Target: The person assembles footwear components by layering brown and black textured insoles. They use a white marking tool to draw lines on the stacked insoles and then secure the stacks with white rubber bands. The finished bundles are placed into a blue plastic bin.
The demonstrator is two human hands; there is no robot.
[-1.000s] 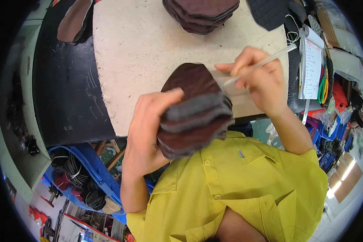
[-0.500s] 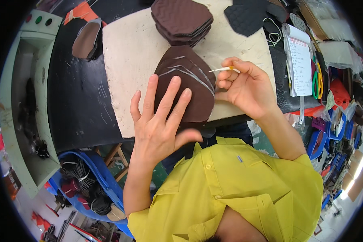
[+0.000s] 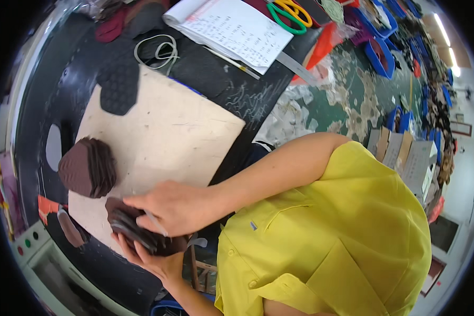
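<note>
- The left hand is closed on the held stack of brown, dark-edged pieces, cupping it from below and along its near side.
- The right hand comes in over that stack, its fingers pinched together on a slim pale stick; the index finger points out past it. From here the hand blurs and blocks the view, so I can't say whether the tip meets the top piece.
- Hands and held stack are together over the near edge of the beige board, which lies on a black table.
- A second brown stack sits at the board's far edge, only a narrow strip of board between it and the right fingertips.
- The widest stretch of bare board runs from the right wrist up to a black quilted piece, which laps over the board's edge.
- Beyond that, a white cord, an open notebook and green and yellow scissors line the table; a metal ruler juts toward its edge.
- On the other side, a loose brown insole-shaped piece lies off the board, near a grey button panel.
</note>
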